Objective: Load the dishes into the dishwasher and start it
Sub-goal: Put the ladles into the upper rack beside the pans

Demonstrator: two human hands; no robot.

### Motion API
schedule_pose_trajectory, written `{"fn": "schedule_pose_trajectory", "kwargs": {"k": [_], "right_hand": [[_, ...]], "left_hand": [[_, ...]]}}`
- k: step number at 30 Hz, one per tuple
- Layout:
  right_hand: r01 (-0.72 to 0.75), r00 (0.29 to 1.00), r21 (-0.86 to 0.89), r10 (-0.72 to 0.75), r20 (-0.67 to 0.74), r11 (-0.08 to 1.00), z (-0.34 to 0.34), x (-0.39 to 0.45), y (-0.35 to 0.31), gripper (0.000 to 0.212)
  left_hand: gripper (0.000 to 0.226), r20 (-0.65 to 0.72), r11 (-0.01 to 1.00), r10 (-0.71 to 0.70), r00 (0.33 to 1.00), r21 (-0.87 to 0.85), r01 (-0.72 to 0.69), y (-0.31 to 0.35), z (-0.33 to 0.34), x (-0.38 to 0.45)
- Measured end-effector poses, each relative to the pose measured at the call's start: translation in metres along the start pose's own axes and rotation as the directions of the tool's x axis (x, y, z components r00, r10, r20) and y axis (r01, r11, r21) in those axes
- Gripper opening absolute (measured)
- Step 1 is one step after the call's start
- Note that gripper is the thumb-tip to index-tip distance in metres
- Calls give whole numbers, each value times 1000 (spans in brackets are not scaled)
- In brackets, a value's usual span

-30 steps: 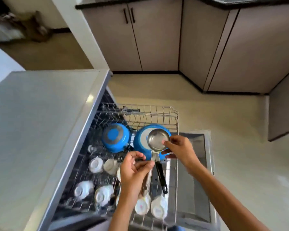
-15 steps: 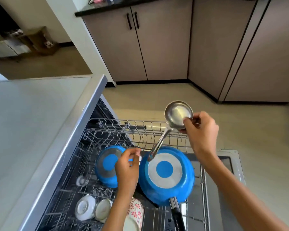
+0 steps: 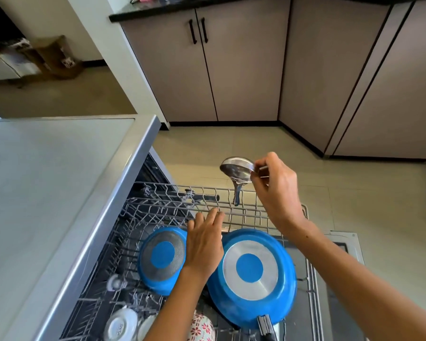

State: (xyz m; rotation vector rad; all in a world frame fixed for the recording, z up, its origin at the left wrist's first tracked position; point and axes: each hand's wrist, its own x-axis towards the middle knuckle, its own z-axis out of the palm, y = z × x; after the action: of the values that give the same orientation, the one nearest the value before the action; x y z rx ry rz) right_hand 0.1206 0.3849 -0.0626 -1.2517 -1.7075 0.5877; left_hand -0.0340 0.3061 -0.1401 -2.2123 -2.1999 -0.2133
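The dishwasher rack [image 3: 231,193] is pulled out in front of me. Two blue pans lie upside down in it, a small blue pan [image 3: 161,259] on the left and a large blue pan [image 3: 253,274] on the right. My right hand [image 3: 276,185] pinches the rim of a small steel ladle [image 3: 236,168] above the rack's far end, its handle hanging down toward the wires. My left hand [image 3: 204,239] reaches between the two pans with fingers stretched toward the rack's far wires, holding nothing.
White cups [image 3: 122,326] and a red-patterned mug [image 3: 202,327] sit upside down at the near end of the rack. A grey countertop [image 3: 47,193] runs along the left. The open dishwasher door [image 3: 340,244] lies under the rack. Brown cabinets [image 3: 231,70] stand beyond the tiled floor.
My right hand has lifted the ladle off the large pan and carried it to the far end of the rack. My left hand let go of its handle and opened.
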Motion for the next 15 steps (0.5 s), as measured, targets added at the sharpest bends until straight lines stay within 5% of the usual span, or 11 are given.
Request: {"fn": "schedule_pose_trajectory", "kwargs": {"k": [10,15], "right_hand": [[27,997,-9,-27,68,1000,22,7,10,12],[59,991,1,-59,116,998,28,5,14,11]], "left_hand": [[26,56,999,45,997,-16,-44,-4,-3,16],[27,70,999,12,997,-32,-10,2,-8,26]]}}
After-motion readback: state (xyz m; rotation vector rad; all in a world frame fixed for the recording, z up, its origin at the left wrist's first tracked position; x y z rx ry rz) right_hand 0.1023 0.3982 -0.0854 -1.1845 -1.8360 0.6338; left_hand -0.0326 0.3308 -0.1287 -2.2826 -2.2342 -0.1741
